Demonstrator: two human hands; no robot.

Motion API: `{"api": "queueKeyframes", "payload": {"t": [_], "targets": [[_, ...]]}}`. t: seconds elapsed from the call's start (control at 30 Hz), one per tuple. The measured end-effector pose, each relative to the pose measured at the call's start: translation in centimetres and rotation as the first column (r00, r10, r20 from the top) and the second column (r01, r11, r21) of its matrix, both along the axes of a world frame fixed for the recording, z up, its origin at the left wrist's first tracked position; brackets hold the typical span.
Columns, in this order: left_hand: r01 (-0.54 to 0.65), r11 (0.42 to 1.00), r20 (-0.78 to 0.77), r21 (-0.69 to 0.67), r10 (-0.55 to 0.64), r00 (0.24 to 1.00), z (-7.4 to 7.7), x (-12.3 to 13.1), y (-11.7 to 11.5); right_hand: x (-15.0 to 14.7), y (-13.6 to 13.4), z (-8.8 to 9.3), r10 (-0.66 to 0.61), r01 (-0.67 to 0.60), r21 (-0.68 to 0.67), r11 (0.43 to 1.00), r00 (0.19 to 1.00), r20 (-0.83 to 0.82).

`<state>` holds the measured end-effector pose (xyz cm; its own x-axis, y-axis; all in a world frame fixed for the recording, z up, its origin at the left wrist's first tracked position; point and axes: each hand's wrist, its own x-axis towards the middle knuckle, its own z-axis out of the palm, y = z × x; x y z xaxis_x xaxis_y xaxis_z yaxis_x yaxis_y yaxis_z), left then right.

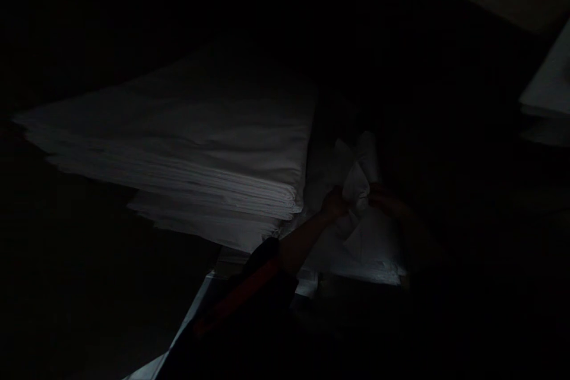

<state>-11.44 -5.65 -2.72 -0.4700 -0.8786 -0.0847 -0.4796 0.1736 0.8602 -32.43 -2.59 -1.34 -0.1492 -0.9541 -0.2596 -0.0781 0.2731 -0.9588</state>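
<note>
I see left hand [333,203] pinching bunched white cloth [356,187], fingers pressed together on it; right hand [388,200] against cloth's other side, deep in shadow, closure I cannot tell. Gathered corner [366,151] runs up from grip, long axis pointing away from me, rest of cloth spreading below hands. Stack of folded white sheets [178,154] just left of grip, left hand nearer. Second folded stack [547,89] well right of grip

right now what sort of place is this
Probably a laundry or linen room, though dim: a tall stack of folded white cloth, a second white stack at right, and bunched white cloth between the left hand and right hand.
</note>
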Motion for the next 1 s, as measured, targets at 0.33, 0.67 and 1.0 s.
{"api": "queueKeyframes", "payload": {"t": [0.33, 0.67, 1.0], "targets": [[0.186, 0.956, 0.086, -0.228, -0.171, 0.982, -0.8, -0.6, 3.6, 0.2, 0.5, -0.9, -0.072, 0.078, -0.046, 0.996, 0.989, 0.128], [0.188, 0.978, 0.125, -0.091, -0.176, 0.977, 0.4, 0.0, 3.7, 0.8, 0.8, -0.5, 0.003, 0.02, -0.116, 0.993, 0.981, 0.195], [0.038, 0.967, 0.105, -0.253, -0.011, 0.994, -1.0, 4.2, 1.9, 0.8, 0.2, 0.1, -0.197, 0.171, -0.174, 0.97, 0.97, -0.144]]}}
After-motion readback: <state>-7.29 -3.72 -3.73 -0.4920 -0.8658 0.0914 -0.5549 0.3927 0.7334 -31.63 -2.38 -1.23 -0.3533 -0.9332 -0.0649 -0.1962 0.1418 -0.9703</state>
